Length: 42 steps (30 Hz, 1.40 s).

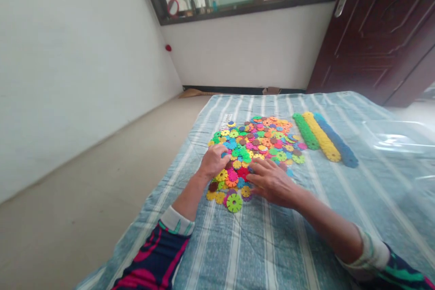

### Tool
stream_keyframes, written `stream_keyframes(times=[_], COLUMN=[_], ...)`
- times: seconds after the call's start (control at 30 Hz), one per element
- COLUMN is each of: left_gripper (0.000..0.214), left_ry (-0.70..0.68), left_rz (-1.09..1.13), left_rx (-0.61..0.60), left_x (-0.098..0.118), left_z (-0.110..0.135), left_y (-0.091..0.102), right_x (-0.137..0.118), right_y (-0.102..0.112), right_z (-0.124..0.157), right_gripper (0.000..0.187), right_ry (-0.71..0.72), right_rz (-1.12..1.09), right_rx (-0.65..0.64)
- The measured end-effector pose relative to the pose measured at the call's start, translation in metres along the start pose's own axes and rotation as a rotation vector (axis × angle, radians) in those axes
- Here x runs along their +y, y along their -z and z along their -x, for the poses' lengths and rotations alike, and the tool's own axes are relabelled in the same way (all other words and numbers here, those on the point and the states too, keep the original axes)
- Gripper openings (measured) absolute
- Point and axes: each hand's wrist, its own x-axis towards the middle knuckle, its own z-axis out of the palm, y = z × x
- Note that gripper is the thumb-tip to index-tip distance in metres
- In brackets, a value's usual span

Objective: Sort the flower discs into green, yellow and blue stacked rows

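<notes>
Head view on my screen, quick notes: the only writing I can find is a small white label (225,120) on the striped blue blanket (272,253), print too small and blurred to read, no brand legible on anything else. My left hand (214,161) sits on the near-left edge of a loose pile of multicolored plastic snowflake discs (254,149), left fingers (220,150) curled down onto the discs; can't tell if they're gripping one. My right hand (272,182) lies across the near side of the pile, right fingers (258,173) open and spread, resting on the discs, nothing visibly held. A lime-green disc (234,202) lies at the near edge, just below both hands. Right of the pile, just beside it, are three long side-by-side stacks of interlocked discs: green (306,131), yellow (321,137) and blue (336,141). A clear plastic sheet (390,136) lies farther right on the blanket.
</notes>
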Motion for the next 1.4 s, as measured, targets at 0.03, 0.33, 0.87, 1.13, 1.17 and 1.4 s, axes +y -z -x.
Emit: stream_keyframes(times=[0.03, 0.33, 0.87, 1.13, 1.17, 1.4], left_gripper=[0.009, 0.031, 0.015, 0.015, 0.015, 0.015], left_ry=[-0.015, -0.167, 0.061, 0.117, 0.122, 0.123], left_rz=[0.005, 0.015, 0.098, 0.120, 0.121, 0.131], left_rx=[0.008, -0.041, 0.208, 0.207, 0.205, 0.218], left_x=[0.001, 0.007, -0.006, -0.007, -0.007, -0.009], left_z=[0.001, 0.007, 0.007, 0.006, 0.006, 0.006], left_y=[-0.003, -0.021, -0.020, -0.016, -0.015, -0.015], right_x=[0.000, 0.029, -0.038, 0.000, 0.002, 0.009], right_y=[-0.003, -0.005, -0.023, -0.015, -0.014, -0.012], right_z=[0.000, 0.018, -0.023, -0.005, -0.005, -0.004], right_gripper=[0.024, 0.013, 0.023, 0.014, 0.014, 0.016], right_ry=[-0.006, -0.188, 0.103, -0.126, -0.149, -0.308], right_rz=[0.019, 0.146, 0.003, 0.116, 0.138, 0.278], right_rx=[-0.016, 0.124, -0.047, 0.054, 0.061, 0.081])
